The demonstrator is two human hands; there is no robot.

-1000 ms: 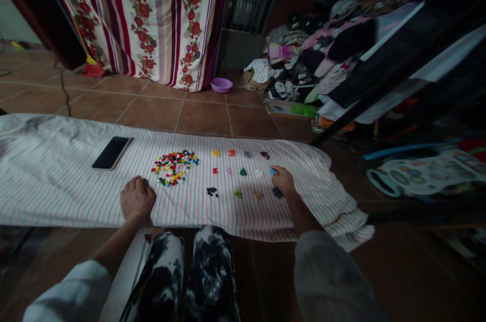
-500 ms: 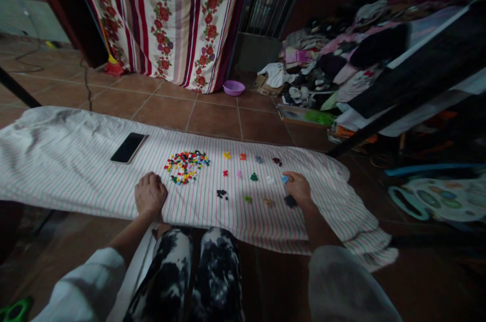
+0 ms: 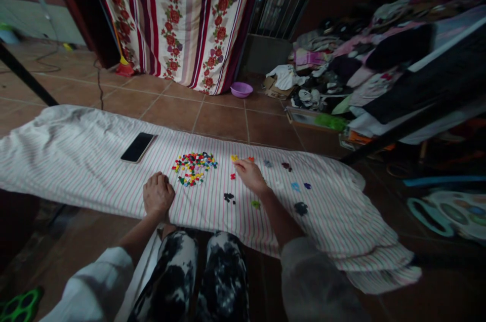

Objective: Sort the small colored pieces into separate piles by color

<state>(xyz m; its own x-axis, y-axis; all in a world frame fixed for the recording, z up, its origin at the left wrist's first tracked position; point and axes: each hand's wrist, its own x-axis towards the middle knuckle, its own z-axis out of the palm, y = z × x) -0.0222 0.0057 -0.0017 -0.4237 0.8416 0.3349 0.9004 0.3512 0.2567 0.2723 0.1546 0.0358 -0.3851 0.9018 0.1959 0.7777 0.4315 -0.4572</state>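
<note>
On the striped cloth point(image 3: 114, 180), my left hand point(image 3: 157, 194) rests with its fingers curled in, and nothing shows in it. A mixed heap of small coloured plastic pieces point(image 3: 194, 167) lies just to its right. My right hand point(image 3: 249, 175) is over the cloth, thumb and fingers pinched together beside the yellow pieces point(image 3: 234, 158); what the pinch holds, if anything, is too small to see. Below its fingertips sit red pieces point(image 3: 233, 176). Small colour groups surround it: orange point(image 3: 251, 159), black point(image 3: 229, 197), light green point(image 3: 255, 204), light blue point(image 3: 295, 187) and dark blue point(image 3: 307, 186). My right hand and forearm hide other groups.
A phone point(image 3: 138, 147) lies on the cloth left of the heap. Grey point(image 3: 268, 163), brown point(image 3: 286, 166) and dark point(image 3: 301, 208) pieces lie farther right. Beyond the cloth are a purple basin point(image 3: 241, 90), a floral curtain point(image 3: 190, 23) and piled clothes point(image 3: 341, 58).
My right hand has moved left from the light blue pieces to the yellow ones. Dark blue pieces now show right of the light blue group. My left hand stays resting; the view has shifted slightly.
</note>
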